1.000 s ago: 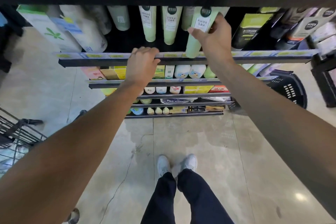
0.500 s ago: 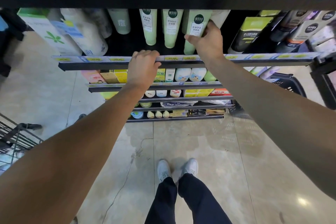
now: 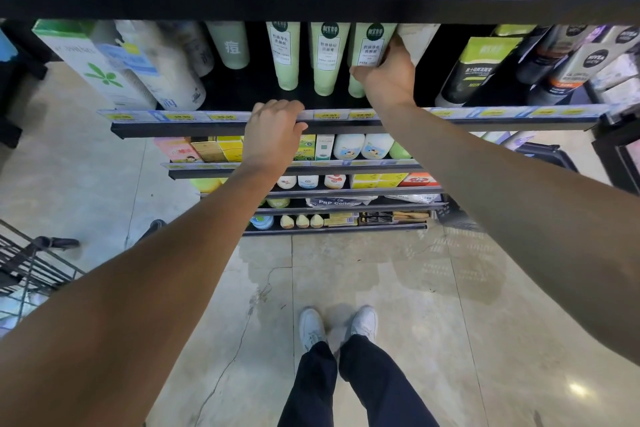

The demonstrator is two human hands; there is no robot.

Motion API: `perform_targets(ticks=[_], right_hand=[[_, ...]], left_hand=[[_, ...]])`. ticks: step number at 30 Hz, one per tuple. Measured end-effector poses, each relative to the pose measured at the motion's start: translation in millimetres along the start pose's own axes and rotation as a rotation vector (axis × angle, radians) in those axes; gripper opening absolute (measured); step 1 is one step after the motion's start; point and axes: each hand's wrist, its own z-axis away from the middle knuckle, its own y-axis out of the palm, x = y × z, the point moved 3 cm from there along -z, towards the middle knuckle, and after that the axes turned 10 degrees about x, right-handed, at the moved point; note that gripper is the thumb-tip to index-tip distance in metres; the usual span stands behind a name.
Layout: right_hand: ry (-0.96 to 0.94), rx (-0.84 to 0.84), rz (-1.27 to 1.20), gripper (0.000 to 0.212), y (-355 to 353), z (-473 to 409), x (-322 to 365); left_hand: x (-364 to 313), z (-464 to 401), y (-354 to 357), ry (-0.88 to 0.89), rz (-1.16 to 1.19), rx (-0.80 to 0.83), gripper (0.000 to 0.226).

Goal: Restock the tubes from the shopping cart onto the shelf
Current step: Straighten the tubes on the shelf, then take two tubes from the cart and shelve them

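A black store shelf [image 3: 346, 126] spans the middle of the frame, with yellow price tags [image 3: 329, 114] along its front lip. On it stand three pale green tubes [image 3: 325, 59] at centre, white bottles [image 3: 166, 80] left, dark tubes [image 3: 474, 76] right.

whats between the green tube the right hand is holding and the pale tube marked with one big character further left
In the head view, two more green tubes stand between the held green tube and the pale tube.
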Motion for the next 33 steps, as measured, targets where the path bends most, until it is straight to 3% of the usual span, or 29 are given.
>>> perform_targets(ticks=[6, 9, 12, 17, 22, 26, 33], right_hand=[[0.053, 0.037, -0.008, 0.05, -3, 9, -13], [0.098, 0.028, -0.016, 0.063, -14, 29, -12], [0.077, 0.034, -0.002, 0.056, -26, 69, -9], [-0.134, 0.309, 0.225, 0.036, -23, 150, 9], [-0.417, 0.688, 0.635, 0.039, 10, 219, 41], [-0.617, 0.872, 0.719, 0.039, 49, 261, 58], [-0.828, 1.171, 0.796, 0.038, 147, 347, 82]], left_hand=[[-6, 4, -6, -0.035, -0.014, 0.063, 0.026], [-12, 10, -13, -0.032, -0.016, 0.137, 0.037], [-21, 26, -31, -0.044, 0.031, 0.14, 0.047], [-34, 101, -64, -0.193, 0.011, 0.055, 0.046], [-36, 205, -89, -0.466, 0.026, -0.047, 0.041], [-26, 285, -110, -0.65, 0.033, -0.111, 0.052], [9, 428, -149, -0.986, 0.024, -0.262, 0.045]])
